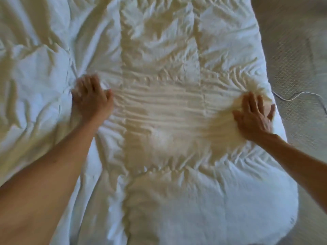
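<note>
Carpeted floor (297, 50) under a white quilted comforter (162, 50), whose long axis runs away from the person. Left hand (90, 99) and right hand (254, 117) both lie flat on it, fingers spread, holding nothing. They sit well apart across its width. The right hand is near the comforter's edge, and creases are pulled taut between the two. White cable (304, 92) on the carpet.

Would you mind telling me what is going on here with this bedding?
A person is working on a white quilted duvet that lies spread out beneath them. The left hand and the right hand both rest flat on it, set well apart, and the fabric between them is drawn into tight ridges running from one hand to the other. The duvet is creased all over. Beside its right edge there is carpet with a thin white cable lying on it.
</note>
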Demonstrator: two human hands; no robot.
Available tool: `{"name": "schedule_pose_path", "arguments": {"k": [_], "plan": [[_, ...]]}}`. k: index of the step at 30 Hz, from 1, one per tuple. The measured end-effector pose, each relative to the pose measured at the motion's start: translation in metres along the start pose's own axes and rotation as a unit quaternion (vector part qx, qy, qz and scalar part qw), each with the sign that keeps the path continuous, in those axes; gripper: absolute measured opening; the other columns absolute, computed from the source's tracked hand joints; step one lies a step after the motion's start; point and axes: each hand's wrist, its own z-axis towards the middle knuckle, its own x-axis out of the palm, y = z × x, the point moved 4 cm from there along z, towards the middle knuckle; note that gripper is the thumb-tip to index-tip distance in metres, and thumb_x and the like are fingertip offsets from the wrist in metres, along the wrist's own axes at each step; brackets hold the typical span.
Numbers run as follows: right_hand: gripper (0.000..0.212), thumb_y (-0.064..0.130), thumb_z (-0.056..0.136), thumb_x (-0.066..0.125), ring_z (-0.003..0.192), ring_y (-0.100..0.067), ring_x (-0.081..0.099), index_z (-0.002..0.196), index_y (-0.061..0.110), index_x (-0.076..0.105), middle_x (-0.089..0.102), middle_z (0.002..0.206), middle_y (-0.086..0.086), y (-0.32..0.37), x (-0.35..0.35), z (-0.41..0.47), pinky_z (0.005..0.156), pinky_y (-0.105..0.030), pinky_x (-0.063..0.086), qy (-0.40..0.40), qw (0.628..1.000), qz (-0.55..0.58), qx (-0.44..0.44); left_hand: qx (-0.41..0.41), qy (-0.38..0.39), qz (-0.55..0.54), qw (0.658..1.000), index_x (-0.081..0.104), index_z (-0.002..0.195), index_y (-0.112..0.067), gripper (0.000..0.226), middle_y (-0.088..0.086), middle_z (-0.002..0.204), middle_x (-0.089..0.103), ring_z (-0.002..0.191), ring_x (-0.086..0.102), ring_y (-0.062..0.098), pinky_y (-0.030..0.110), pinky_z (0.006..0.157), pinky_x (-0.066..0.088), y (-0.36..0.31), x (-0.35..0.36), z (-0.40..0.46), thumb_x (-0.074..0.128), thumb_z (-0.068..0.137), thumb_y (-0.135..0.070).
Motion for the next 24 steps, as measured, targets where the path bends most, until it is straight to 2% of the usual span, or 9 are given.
{"name": "schedule_pose_path", "arguments": {"k": [3,6,8,11,13,15,17,21,24], "plan": [[0.070,0.054,0.099,0.017,0.151,-0.018,-0.009,0.157,0.018,0.001,-0.011,0.164,0.001,0.084,0.007,-0.051,0.119,-0.052,-0.010,0.000,0.996,0.086,-0.010,-0.020,0.045,-0.103,0.994,0.013,0.156,-0.010,0.066,0.013,0.163,0.011,0.151,0.007,0.025,0.060,0.116,0.008,-0.071,0.000,-0.075,0.035,0.099,-0.037],[0.070,0.057,0.098,0.017,0.152,-0.015,0.000,0.157,0.021,0.008,-0.004,0.162,0.006,0.146,0.042,-0.139,0.121,-0.048,-0.004,0.019,0.974,0.117,-0.191,0.237,0.085,-0.083,0.964,0.027,0.153,-0.016,0.062,0.008,0.160,0.026,0.149,0.019,0.020,0.060,0.115,0.015,-0.085,0.017,-0.186,0.037,0.095,-0.037],[0.066,0.056,0.101,0.016,0.151,-0.019,0.013,0.155,0.019,0.016,0.012,0.163,0.001,0.108,0.067,-0.174,0.121,-0.049,0.009,0.035,0.961,0.059,-0.266,0.298,0.075,-0.031,0.951,0.036,0.148,-0.016,0.061,0.011,0.154,0.037,0.144,0.030,0.027,0.056,0.113,0.025,-0.024,0.023,-0.215,0.038,0.093,-0.039],[0.074,0.061,0.098,0.009,0.150,-0.021,0.014,0.155,0.015,0.021,0.020,0.162,-0.005,0.000,0.075,-0.176,0.121,-0.045,0.004,0.038,0.988,-0.003,-0.150,0.235,0.040,0.044,0.970,0.041,0.147,-0.008,0.061,0.016,0.153,0.037,0.141,0.035,0.034,0.051,0.115,0.023,0.066,0.017,-0.202,0.034,0.095,-0.040],[0.080,0.066,0.093,0.007,0.152,-0.019,0.004,0.156,0.018,0.012,0.009,0.165,-0.002,-0.042,0.071,-0.177,0.120,-0.049,-0.002,0.046,0.998,0.014,-0.036,0.157,0.038,0.065,0.985,0.038,0.148,-0.006,0.062,0.018,0.155,0.033,0.143,0.031,0.036,0.053,0.114,0.021,0.075,0.012,-0.191,0.032,0.094,-0.037],[0.083,0.067,0.089,0.006,0.151,-0.018,-0.008,0.157,0.020,0.001,-0.007,0.165,0.000,-0.032,0.071,-0.186,0.120,-0.053,-0.006,0.038,0.996,0.068,0.054,0.019,0.033,0.012,0.999,0.034,0.149,-0.007,0.065,0.018,0.157,0.028,0.146,0.024,0.035,0.061,0.112,0.017,0.041,0.008,-0.200,0.029,0.092,-0.037],[0.080,0.062,0.090,0.008,0.150,-0.018,-0.014,0.157,0.021,-0.002,-0.017,0.162,0.002,0.023,0.071,-0.210,0.120,-0.054,-0.007,0.029,0.993,0.110,0.043,-0.026,0.044,-0.055,0.997,0.033,0.150,-0.008,0.068,0.017,0.157,0.028,0.147,0.022,0.032,0.067,0.111,0.018,-0.013,0.010,-0.232,0.027,0.090,-0.040],[0.063,0.050,0.100,0.025,0.152,-0.021,0.004,0.156,0.029,0.008,0.000,0.164,-0.001,0.095,0.101,-0.294,0.121,-0.045,-0.003,0.012,0.969,0.068,-0.235,0.252,0.091,-0.011,0.963,0.035,0.150,-0.010,0.063,0.012,0.157,0.031,0.145,0.029,0.029,0.057,0.115,0.016,-0.043,0.025,-0.351,0.038,0.094,-0.038],[0.063,0.049,0.099,0.026,0.151,-0.025,0.013,0.156,0.024,0.015,0.009,0.164,-0.001,0.020,0.136,-0.328,0.121,-0.045,0.001,0.029,0.976,0.011,-0.216,0.299,0.091,0.034,0.949,0.032,0.151,-0.006,0.062,0.015,0.158,0.026,0.144,0.029,0.034,0.051,0.118,0.020,0.032,0.033,-0.396,0.034,0.096,-0.035]]}}
